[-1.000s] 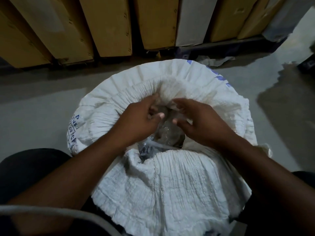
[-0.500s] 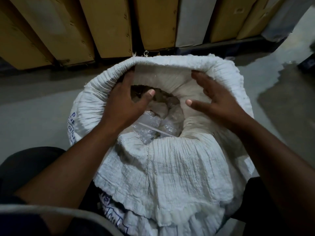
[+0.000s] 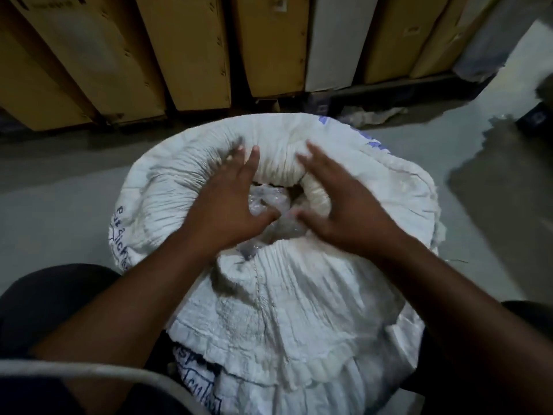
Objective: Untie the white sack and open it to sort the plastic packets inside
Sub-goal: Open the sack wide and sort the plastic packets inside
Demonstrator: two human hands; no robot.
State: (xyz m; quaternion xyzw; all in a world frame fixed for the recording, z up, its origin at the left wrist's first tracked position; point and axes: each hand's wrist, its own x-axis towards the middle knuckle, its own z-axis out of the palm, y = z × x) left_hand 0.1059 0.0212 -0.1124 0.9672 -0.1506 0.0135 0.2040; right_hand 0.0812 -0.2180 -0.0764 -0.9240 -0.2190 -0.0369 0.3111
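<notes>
A big white woven sack [image 3: 284, 310] with blue print stands on the floor between my knees, its mouth untied and folded outward in a crumpled collar. Clear plastic packets [image 3: 266, 202] show in the small opening at the middle. My left hand [image 3: 230, 202] lies flat on the left side of the opening, fingers spread over the far rim, thumb pointing into the gap. My right hand [image 3: 338, 205] mirrors it on the right, fingers splayed over the rolled far rim and blurred by motion. Neither hand grips anything that I can see.
A row of brown cardboard cartons [image 3: 185, 49] and one white carton [image 3: 332, 40] stands along the far side. Grey concrete floor [image 3: 59, 199] surrounds the sack, with a dark wet patch [image 3: 502, 175] at right. A curved grey bar [image 3: 89, 372] crosses the near left corner.
The far rim, lifted and held wide half a second ago, has dropped and rolled outward. Both hands have come closer together over the opening, which looks narrower.
</notes>
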